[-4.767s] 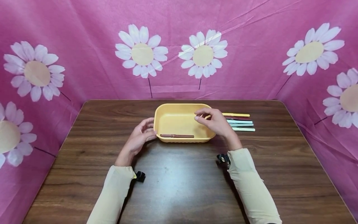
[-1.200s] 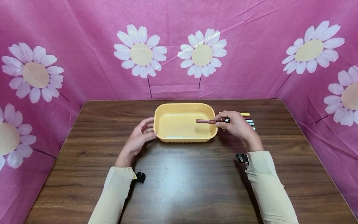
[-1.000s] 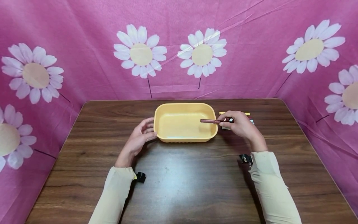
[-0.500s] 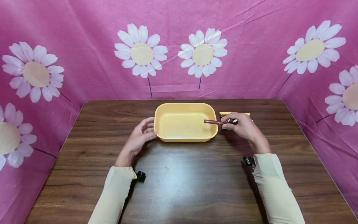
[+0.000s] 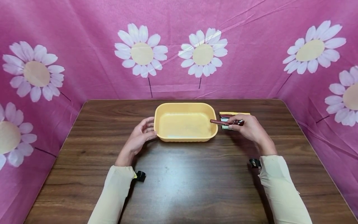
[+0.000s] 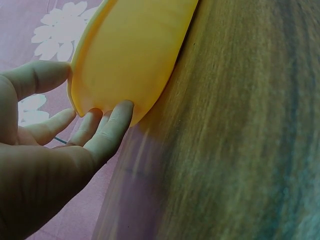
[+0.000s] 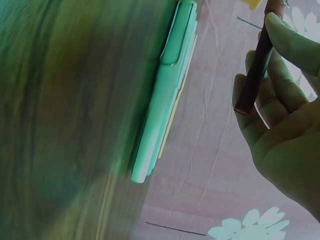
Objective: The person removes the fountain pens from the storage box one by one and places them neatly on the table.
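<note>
My right hand [image 5: 253, 129] pinches a dark brown pen [image 5: 216, 122] between thumb and fingers. The pen's left end reaches over the right rim of a yellow plastic tray [image 5: 185, 139]; in the right wrist view the brown pen [image 7: 257, 70] slants up from the fingers. Beside the tray's left end, my left hand [image 5: 137, 138] touches its outer wall with fairly straight fingers. The left wrist view shows the left thumb [image 6: 42, 77] against the tray's edge. Under and behind the right hand lie several pens: yellow [image 5: 233, 113], dark red, pale blue and mint green [image 7: 162, 95].
The tray stands near the back of a brown wood-grain table [image 5: 173, 186]. A pink cloth [image 5: 173, 18] with white daisies hangs behind the table and at both sides. Each wrist wears a small black camera, such as the left wrist camera [image 5: 140, 176].
The brown pen lay inside the tray at first. My right hand has since lifted it and carried it rightward past the tray's right rim, near the other pens. My left hand has stayed.
</note>
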`<state>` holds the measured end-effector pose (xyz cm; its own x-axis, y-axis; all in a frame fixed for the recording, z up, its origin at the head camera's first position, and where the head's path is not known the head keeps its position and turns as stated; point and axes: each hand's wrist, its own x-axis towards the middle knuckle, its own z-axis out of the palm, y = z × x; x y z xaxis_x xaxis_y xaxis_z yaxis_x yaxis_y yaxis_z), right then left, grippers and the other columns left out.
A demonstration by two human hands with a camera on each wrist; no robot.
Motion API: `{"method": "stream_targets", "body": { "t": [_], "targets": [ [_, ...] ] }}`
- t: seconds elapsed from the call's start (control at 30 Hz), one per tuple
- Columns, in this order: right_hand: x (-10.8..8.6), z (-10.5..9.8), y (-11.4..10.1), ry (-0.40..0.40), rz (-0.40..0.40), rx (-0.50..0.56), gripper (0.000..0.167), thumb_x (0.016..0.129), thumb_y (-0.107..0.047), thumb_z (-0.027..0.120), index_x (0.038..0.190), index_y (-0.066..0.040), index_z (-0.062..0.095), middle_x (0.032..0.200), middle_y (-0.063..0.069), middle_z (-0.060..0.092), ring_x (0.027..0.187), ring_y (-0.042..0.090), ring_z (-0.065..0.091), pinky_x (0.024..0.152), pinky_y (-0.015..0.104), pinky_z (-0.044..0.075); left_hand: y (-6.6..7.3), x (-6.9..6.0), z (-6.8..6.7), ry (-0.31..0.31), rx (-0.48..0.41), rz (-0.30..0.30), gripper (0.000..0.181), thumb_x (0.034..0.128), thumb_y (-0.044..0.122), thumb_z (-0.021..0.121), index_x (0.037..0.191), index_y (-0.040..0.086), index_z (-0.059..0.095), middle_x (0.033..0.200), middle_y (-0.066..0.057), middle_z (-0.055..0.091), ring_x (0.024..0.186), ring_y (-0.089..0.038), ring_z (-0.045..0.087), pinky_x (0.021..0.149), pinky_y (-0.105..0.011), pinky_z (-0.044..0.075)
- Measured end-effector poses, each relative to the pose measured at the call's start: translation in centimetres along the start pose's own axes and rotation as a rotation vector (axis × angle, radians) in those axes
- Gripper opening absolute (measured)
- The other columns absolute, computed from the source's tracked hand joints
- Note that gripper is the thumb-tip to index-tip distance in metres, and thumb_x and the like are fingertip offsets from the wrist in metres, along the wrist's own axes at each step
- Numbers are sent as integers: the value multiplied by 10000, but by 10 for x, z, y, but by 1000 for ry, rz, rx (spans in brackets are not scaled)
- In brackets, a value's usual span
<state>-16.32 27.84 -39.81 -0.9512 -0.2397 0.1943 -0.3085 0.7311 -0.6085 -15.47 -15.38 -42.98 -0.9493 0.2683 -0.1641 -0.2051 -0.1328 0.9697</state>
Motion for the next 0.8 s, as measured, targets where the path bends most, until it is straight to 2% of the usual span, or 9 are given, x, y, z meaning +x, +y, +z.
{"method": "stream_targets", "body": {
  "t": [0.3, 0.57, 0.8],
  "targets": [
    [-7, -5, 12, 17, -45, 7, 189, 803, -2, 837, 943, -117, 783, 883, 53, 717, 778, 152, 577, 652, 204, 451, 1, 1, 1, -4, 2, 5, 675, 930, -151, 564, 1543, -28, 311, 1417, -323, 391, 1171, -332, 550, 866, -273, 594],
    [-15, -12, 22, 32, -33, -14, 178, 820, -4, 823, 954, -112, 777, 840, 32, 695, 752, 122, 569, 632, 167, 427, 0, 0, 1, -6, 3, 7, 683, 927, -141, 578, 1544, -24, 312, 1413, -316, 391, 1176, -329, 544, 869, -273, 592],
    [-21, -17, 35, -28, -39, -109, 155, 836, -12, 808, 942, -108, 747, 875, 22, 707, 808, 186, 605, 707, 315, 488, -1, 0, 0, 2, -1, -2, 679, 924, -139, 582, 1540, -19, 323, 1407, -310, 400, 1162, -318, 550, 873, -287, 595]
  ]
}}
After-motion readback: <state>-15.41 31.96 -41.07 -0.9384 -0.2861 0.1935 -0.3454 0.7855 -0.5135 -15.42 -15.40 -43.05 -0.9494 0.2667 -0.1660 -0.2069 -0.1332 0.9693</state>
